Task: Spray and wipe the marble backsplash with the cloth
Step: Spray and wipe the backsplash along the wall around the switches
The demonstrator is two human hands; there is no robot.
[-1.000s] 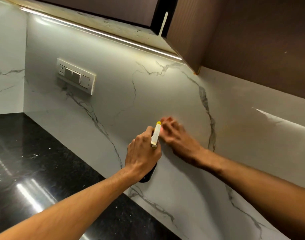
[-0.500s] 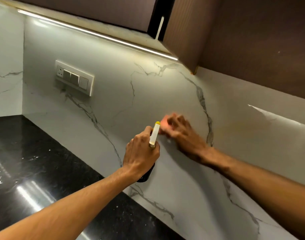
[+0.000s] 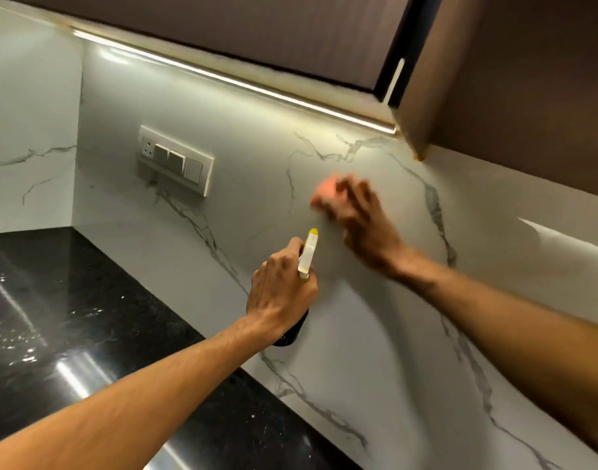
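Observation:
The white marble backsplash (image 3: 375,334) with grey veins fills the middle of the view. My left hand (image 3: 280,290) grips a spray bottle (image 3: 307,254) with a white trigger head, a yellow nozzle and a dark body, its nozzle pointing at the wall. Up and to the right of the nozzle, my right hand (image 3: 362,228) presses a pink cloth (image 3: 324,193) flat against the marble with spread fingers. Hand and cloth are motion-blurred, and most of the cloth is hidden under the fingers.
A white switch plate (image 3: 175,164) sits on the wall to the left of the hands. The black glossy countertop (image 3: 70,317) runs below. Brown wall cabinets (image 3: 511,79) hang overhead, with a lit light strip (image 3: 239,83) under them.
My right hand has slid the cloth up the wall, from beside the nozzle to above it. My left hand still holds the bottle in about the same spot.

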